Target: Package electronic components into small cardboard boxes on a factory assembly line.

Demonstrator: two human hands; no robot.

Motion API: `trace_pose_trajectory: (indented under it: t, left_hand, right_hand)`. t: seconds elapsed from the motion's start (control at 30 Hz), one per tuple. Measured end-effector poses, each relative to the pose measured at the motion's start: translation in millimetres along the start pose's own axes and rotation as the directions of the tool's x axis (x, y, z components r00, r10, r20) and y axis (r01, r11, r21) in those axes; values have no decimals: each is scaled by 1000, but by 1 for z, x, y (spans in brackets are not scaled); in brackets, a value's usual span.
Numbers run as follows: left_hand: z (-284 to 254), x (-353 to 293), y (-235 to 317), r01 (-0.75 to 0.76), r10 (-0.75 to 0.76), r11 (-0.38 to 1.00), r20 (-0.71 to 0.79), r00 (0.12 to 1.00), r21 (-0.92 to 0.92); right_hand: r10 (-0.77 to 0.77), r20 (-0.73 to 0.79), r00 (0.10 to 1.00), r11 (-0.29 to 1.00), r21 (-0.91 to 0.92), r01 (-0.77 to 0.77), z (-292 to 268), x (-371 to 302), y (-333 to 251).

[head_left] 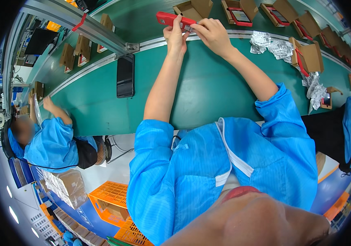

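Note:
Over the far rail of the green bench, a red handheld device lies sideways between my hands. My left hand is closed around its middle, thumb on the upper face. At its right end the fingers of my right hand are pinched together against the casing. A small whitish label shows on the device beside those fingertips; whether they also hold something small is hidden. Just beyond stands an open brown carton. To the right, another open carton has a red device with a screen in it.
A black phone lies on the green bench, left of my arms, near a metal post. Crumpled printed slips are heaped at right beside an open box. At far left a co-worker in blue handles a box.

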State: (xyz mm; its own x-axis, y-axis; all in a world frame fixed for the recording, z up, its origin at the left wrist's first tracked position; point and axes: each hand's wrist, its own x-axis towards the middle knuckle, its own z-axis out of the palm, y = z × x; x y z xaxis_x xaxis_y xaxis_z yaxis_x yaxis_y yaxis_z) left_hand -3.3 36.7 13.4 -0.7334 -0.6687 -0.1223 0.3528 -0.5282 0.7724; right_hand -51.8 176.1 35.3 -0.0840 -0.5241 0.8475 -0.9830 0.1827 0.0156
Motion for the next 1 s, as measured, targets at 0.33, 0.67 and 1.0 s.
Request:
trace_pose_trajectory:
  t: [0.33,0.67,1.0]
  left_hand:
    - [5,-11,-12,-70,75,997,-149,986,40]
    - [20,-10,-11,-63,65,998,-93,994,17]
    - [0,-10,12,180,-151,976,214,965,-121]
  right_hand:
    - [-133,79,988,964,-221,148,16,7,3]
    - [-35,221,975,929,-353,114,11,7,0]
    - [580,-12,815,803,-160,-574,-105,-49,37]
